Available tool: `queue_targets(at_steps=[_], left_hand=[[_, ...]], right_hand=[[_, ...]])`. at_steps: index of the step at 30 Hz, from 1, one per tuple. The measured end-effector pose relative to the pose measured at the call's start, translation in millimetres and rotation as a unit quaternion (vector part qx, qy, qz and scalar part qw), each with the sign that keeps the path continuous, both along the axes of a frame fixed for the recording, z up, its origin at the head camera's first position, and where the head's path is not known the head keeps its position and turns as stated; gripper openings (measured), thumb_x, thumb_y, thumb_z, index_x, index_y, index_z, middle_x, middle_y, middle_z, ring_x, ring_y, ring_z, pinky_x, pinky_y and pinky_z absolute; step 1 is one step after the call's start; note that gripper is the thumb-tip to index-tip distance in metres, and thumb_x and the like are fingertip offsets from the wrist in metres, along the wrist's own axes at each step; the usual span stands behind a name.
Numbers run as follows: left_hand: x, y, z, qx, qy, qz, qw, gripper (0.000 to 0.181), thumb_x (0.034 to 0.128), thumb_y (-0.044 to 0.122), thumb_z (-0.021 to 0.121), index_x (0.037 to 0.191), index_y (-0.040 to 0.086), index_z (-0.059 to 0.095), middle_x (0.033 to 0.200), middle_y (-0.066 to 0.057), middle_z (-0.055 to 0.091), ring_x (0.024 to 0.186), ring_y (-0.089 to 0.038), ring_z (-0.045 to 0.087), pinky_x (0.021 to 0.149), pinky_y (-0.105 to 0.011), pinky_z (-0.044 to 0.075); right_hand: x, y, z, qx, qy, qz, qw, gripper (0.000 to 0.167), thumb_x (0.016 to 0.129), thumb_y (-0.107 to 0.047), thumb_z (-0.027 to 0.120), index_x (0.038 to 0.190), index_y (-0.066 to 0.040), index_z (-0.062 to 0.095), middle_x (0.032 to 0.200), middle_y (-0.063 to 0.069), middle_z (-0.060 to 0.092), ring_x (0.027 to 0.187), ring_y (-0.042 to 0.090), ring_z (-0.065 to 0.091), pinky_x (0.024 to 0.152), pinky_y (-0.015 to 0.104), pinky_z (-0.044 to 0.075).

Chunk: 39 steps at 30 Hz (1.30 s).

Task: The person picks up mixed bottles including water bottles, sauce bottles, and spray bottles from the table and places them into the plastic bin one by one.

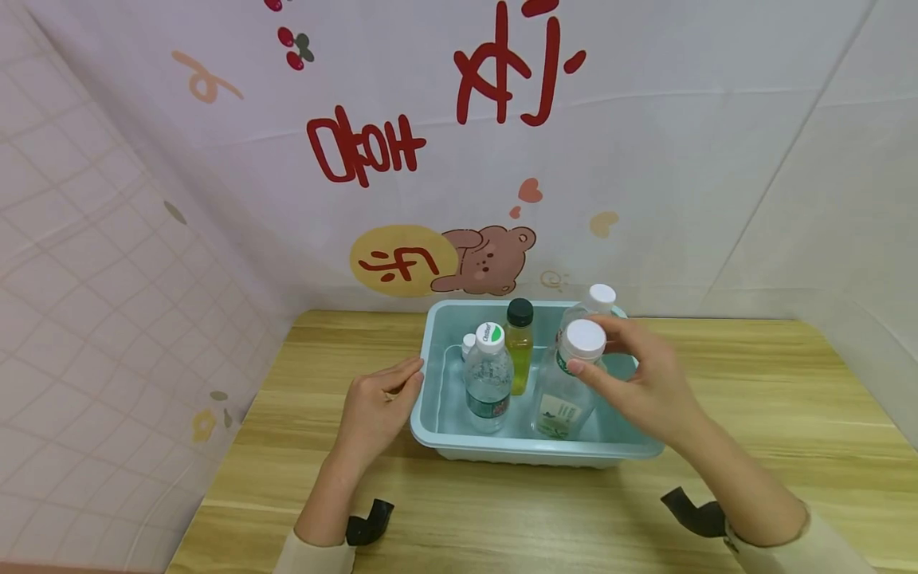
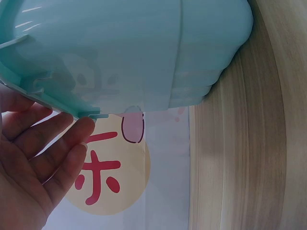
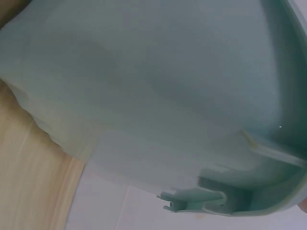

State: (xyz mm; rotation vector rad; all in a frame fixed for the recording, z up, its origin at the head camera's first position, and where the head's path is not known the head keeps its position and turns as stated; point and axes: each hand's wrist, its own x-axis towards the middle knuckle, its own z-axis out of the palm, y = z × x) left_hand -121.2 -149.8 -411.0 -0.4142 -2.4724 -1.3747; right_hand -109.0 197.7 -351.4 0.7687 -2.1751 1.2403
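A light blue plastic basin (image 1: 531,448) stands on the wooden table with several bottles inside. Thumb and fingers of my right hand (image 1: 649,379) grip a clear bottle (image 1: 562,410) at its white cap, in the basin's right half. Against the basin's left rim rest the fingertips of my left hand (image 1: 380,410); the left wrist view shows these fingers (image 2: 57,148) loosely extended under the rim. Left of the gripped bottle are a clear bottle with a white-and-green cap (image 1: 489,379) and a black-capped bottle of yellow-green liquid (image 1: 519,355). The right wrist view shows mostly the basin's outer wall (image 3: 144,96).
Another white-capped clear bottle (image 1: 601,300) stands at the basin's back right, partly hidden. A small white cap (image 1: 468,344) shows behind the left bottle. A printed cloth backdrop (image 1: 645,159) rises behind the wooden table (image 1: 774,399). Dark straps (image 1: 369,522) hang at both wrists.
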Motion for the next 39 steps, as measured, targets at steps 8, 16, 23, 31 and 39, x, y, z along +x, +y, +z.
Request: queue_targets(at_steps=[8, 16, 23, 31, 39], left_hand=[[-0.3, -0.4, -0.7, 0.002, 0.001, -0.003, 1.0000, 0.027, 0.0977, 0.010, 0.074, 0.125, 0.006, 0.077, 0.128, -0.011, 0.072, 0.117, -0.026, 0.070, 0.079, -0.034, 0.064], [-0.1, -0.1, -0.3, 0.001, 0.002, -0.003, 1.0000, 0.027, 0.0977, 0.010, 0.074, 0.124, 0.006, 0.077, 0.127, -0.012, 0.072, 0.117, -0.027, 0.071, 0.080, -0.035, 0.063], [0.6, 0.0, -0.9, 0.004, -0.001, -0.004, 1.0000, 0.027, 0.0978, 0.010, 0.074, 0.125, 0.006, 0.077, 0.128, -0.013, 0.072, 0.117, -0.027, 0.071, 0.079, -0.035, 0.064], [0.7, 0.2, -3.1, 0.002, -0.002, 0.001, 1.0000, 0.027, 0.0977, 0.010, 0.074, 0.124, 0.006, 0.077, 0.127, -0.010, 0.072, 0.118, -0.026, 0.070, 0.079, -0.034, 0.063], [0.6, 0.5, -1.4, 0.001, -0.007, 0.004, 1.0000, 0.027, 0.0983, 0.011, 0.074, 0.125, 0.007, 0.077, 0.128, -0.009, 0.072, 0.117, -0.026, 0.070, 0.078, -0.034, 0.064]], right_hand=[[0.2, -1.0, -4.6, 0.011, -0.013, 0.000, 0.9999, 0.062, 0.069, 0.015, 0.086, 0.127, 0.000, 0.069, 0.103, 0.002, 0.074, 0.094, 0.003, 0.067, 0.086, 0.014, 0.054], [0.7, -0.9, -5.2, 0.013, -0.020, -0.004, 0.9997, 0.061, 0.071, 0.014, 0.086, 0.128, -0.001, 0.069, 0.103, 0.003, 0.075, 0.093, 0.004, 0.067, 0.086, 0.014, 0.054], [1.3, 0.6, -6.5, 0.013, -0.031, -0.010, 0.9994, 0.060, 0.074, 0.013, 0.085, 0.129, -0.002, 0.069, 0.104, 0.002, 0.075, 0.095, 0.003, 0.067, 0.086, 0.014, 0.054], [0.7, 3.3, -10.3, 0.011, -0.042, -0.021, 0.9988, 0.061, 0.076, 0.011, 0.083, 0.133, -0.003, 0.067, 0.107, 0.000, 0.073, 0.094, 0.002, 0.067, 0.087, 0.013, 0.053], [-0.4, 3.8, -12.1, 0.014, -0.047, -0.028, 0.9984, 0.060, 0.077, 0.011, 0.084, 0.133, -0.002, 0.067, 0.107, 0.005, 0.075, 0.095, 0.002, 0.067, 0.087, 0.013, 0.053]])
